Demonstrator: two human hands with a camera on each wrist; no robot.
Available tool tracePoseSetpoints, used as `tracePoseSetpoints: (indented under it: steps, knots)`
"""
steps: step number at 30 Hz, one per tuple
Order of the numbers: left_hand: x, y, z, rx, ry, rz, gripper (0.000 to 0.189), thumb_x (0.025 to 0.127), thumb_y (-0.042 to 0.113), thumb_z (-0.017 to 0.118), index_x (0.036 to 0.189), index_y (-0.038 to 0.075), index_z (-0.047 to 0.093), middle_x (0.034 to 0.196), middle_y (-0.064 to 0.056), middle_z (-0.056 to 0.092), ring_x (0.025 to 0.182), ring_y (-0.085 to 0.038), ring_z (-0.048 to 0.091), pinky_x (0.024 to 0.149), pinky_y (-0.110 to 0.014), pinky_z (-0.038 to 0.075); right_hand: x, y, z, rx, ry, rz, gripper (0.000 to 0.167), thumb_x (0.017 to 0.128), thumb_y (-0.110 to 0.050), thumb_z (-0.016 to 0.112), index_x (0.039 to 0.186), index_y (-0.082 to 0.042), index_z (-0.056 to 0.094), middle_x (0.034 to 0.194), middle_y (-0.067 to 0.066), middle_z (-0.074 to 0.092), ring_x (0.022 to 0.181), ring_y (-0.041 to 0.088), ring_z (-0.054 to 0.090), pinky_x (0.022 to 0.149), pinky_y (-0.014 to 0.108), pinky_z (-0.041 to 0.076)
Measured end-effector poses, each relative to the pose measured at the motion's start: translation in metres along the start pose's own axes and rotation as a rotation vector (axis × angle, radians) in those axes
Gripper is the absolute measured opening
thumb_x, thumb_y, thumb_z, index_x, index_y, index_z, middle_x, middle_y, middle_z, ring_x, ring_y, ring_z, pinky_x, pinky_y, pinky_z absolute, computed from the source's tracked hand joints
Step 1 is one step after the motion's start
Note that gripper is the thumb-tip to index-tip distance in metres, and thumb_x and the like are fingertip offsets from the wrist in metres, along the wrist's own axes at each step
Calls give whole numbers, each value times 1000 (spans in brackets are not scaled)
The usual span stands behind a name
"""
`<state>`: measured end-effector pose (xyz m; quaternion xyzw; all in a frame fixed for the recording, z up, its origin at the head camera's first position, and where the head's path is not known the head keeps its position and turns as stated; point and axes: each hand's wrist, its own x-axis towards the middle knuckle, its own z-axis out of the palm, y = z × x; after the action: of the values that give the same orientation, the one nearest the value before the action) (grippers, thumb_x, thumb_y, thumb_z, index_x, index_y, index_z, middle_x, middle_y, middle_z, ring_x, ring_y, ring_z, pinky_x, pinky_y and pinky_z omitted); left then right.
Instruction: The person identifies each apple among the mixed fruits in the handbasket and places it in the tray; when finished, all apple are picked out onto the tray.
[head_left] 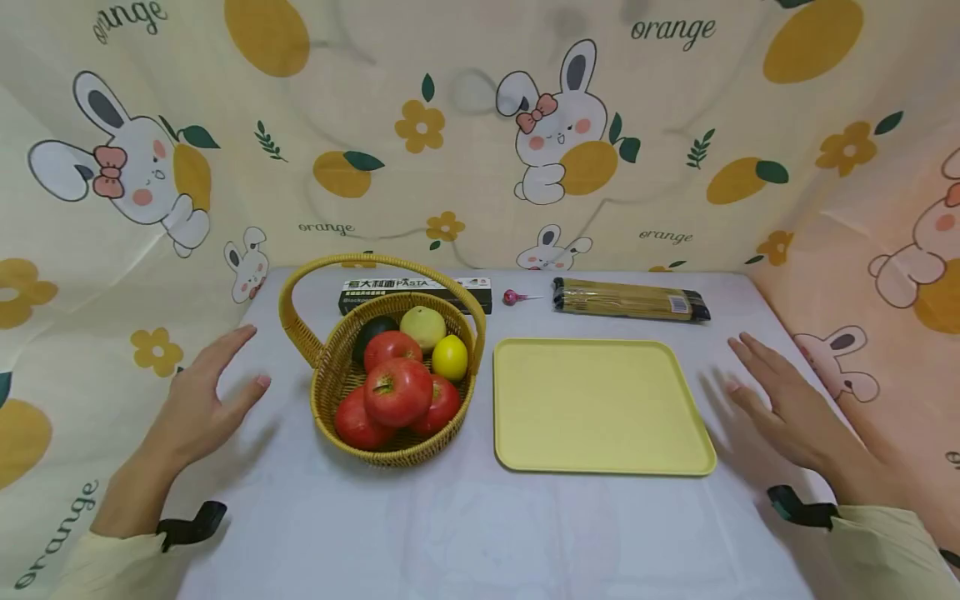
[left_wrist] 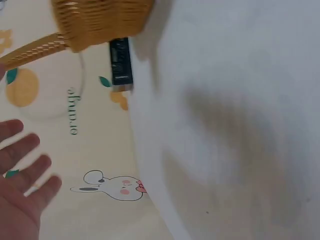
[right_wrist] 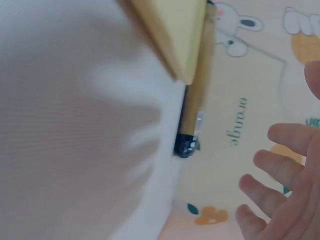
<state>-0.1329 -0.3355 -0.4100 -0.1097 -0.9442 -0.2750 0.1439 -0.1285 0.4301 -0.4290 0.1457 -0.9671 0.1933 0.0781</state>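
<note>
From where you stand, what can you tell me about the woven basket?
The basket is golden-tan, looks like wicker, and has a rounded bowl with a tall arched handle. It stands upright on the white table, left of the yellow tray and in front of the pasta box; whether they touch is unclear. Inside are four red fruits, a yellow fruit, a pale one and a partly hidden dark one. The left hand isn't touching it.
</note>
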Motion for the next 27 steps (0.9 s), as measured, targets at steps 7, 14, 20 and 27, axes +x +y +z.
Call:
tracePoseSetpoints:
  steps: [7,14,20,27]
  knots:
    - [-20,24,-10,-340,61,69,67,93,-6,79,156,10,61,154,-4,67,134,2,61,110,-4,43,-1,-10,-8,49,13,6,69,113,-24,59,175,-19,30,178,25,30,161,56,29,129,78,18]
    - [-17,55,-1,-541,-77,131,69,92,-12,73,157,6,58,153,-4,67,136,-8,65,111,-12,49,7,-18,-6,79,-12,50,65,111,-25,65,171,-18,41,172,25,42,152,59,40,102,85,41]
    - [3,73,21,-593,-248,171,77,91,-4,80,161,15,54,158,-10,62,139,-9,64,111,-21,54,18,-26,2,154,-90,112,63,111,-30,66,168,-12,45,169,29,43,150,63,40,110,86,35]
    - [25,87,41,-629,-418,201,78,92,7,83,163,13,51,163,-8,56,138,-19,65,109,-32,60,31,-24,17,248,-178,182,63,114,-35,60,170,-12,41,170,30,42,152,64,38,110,86,37]
